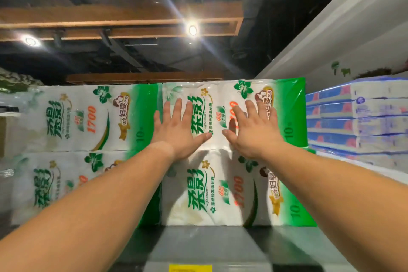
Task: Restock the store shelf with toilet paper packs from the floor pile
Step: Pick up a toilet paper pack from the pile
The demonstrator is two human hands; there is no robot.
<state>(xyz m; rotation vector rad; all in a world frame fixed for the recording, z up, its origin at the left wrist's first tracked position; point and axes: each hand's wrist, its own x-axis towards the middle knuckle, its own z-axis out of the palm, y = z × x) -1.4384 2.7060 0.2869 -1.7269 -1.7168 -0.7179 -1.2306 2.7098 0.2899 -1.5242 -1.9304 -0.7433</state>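
Green-and-white toilet paper packs stand stacked two high on the top shelf (207, 247). The upper right pack (287, 104) sits on the lower right pack (220, 196). My left hand (176, 128) presses flat against the upper right pack's face, fingers straight and spread. My right hand (254, 130) presses the same pack just to the right, fingers also straight. To the left stand an upper left pack (88, 117) and a lower left pack (44, 185). The floor pile is out of view.
Blue-and-white tissue packs (357, 121) are stacked to the right of the green packs. A white slanted wall panel (331, 28) rises above them. Dark ceiling with spotlights (192, 30) is overhead. A yellow label (189, 268) sits on the shelf's front edge.
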